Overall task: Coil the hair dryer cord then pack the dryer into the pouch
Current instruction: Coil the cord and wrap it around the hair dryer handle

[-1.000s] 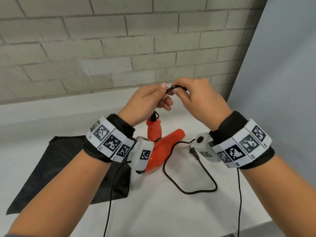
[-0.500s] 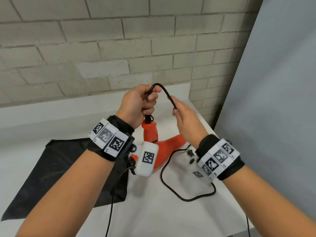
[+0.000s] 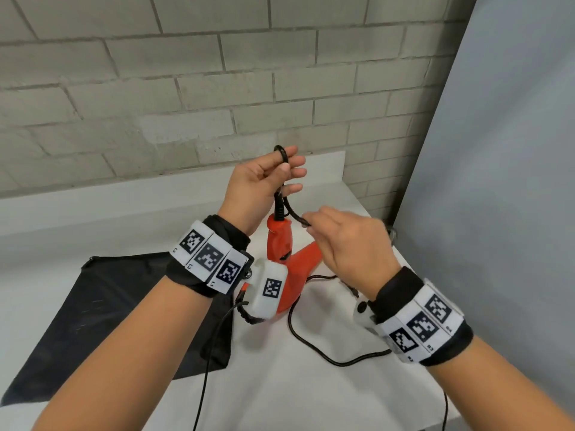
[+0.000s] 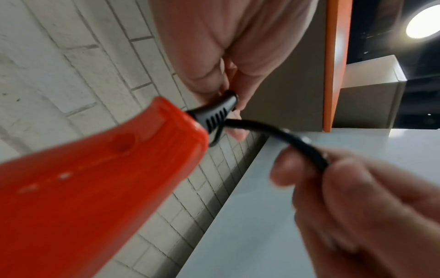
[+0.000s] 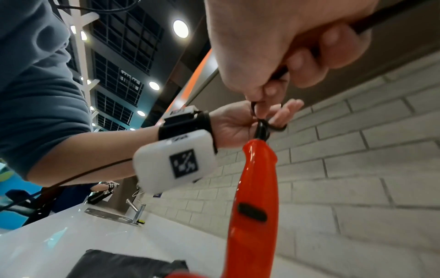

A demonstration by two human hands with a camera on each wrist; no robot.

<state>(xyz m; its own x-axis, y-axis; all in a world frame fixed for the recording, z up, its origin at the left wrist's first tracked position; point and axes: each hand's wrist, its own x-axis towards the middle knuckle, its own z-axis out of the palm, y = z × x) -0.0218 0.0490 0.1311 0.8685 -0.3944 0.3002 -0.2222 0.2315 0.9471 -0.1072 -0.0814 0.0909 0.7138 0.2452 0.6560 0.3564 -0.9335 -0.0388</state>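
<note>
The orange hair dryer stands handle-up, its body resting on the desk. Its black cord loops above the handle, then trails across the desk. The black pouch lies flat, just left of the dryer.

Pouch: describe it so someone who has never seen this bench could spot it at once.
On the white table below the brick wall, look left of the orange hair dryer. The pouch is the flat black fabric sheet lying there, under the left forearm. It is the only cloth item; the other black thing is the thin cord.
</note>
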